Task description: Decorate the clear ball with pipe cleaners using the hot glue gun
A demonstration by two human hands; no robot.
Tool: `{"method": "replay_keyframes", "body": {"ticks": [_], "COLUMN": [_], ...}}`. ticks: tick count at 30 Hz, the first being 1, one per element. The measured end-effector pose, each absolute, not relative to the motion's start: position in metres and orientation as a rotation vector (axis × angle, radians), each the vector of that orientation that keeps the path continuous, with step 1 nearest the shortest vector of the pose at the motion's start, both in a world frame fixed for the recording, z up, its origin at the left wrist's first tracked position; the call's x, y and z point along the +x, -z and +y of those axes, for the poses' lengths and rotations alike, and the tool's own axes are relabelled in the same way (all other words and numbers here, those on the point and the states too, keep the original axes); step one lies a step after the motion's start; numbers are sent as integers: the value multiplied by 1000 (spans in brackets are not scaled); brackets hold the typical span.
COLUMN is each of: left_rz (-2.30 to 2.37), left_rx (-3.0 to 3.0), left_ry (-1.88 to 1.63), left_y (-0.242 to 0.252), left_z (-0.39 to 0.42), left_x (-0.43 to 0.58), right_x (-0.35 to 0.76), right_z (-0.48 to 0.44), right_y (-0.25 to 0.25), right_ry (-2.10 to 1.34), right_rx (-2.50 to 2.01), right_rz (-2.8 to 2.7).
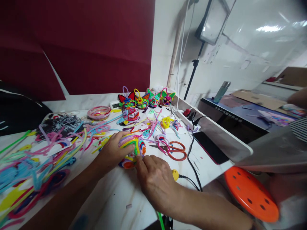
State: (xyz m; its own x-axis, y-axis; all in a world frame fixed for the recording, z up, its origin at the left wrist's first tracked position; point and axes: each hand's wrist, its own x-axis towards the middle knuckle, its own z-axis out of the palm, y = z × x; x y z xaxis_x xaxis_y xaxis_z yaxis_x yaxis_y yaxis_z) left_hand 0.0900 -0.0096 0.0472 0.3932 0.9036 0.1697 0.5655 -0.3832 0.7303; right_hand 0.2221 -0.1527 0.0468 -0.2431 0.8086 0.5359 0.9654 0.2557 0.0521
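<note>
My left hand is closed around a rounded, multicoloured pipe-cleaner craft piece, holding it just above the white table. Stripes of yellow, purple, blue, red and green cover the piece, and an orange patch shows low on its front. Against its near side, my right hand pinches the end of a green pipe cleaner; the fingertips are partly hidden. A green strip shows below my right wrist. Orange-handled scissors lie beyond my right hand, with a pink and white loop on their blades.
Loose pipe cleaners are heaped on the left. Several finished animal-face crafts line the back, near a coiled pink ring. At the right are a phone, black cables, a raised table edge and an orange stool. Another person's arm shows far right.
</note>
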Motion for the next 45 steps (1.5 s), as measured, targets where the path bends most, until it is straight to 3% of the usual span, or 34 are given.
{"method": "replay_keyframes", "body": {"ticks": [31,45], "left_rz": [1264,1257], "left_rx": [2122,2058], "left_ry": [-757,-674], "left_y": [-54,-57], "left_z": [-24,-24], "left_x": [92,84], "right_x": [220,278], "right_z": [-150,-181], "right_y": [-39,-62], "right_ry": [500,-274], "right_rx": [-1662,-1548], "right_rz": [-2155,-2003]}}
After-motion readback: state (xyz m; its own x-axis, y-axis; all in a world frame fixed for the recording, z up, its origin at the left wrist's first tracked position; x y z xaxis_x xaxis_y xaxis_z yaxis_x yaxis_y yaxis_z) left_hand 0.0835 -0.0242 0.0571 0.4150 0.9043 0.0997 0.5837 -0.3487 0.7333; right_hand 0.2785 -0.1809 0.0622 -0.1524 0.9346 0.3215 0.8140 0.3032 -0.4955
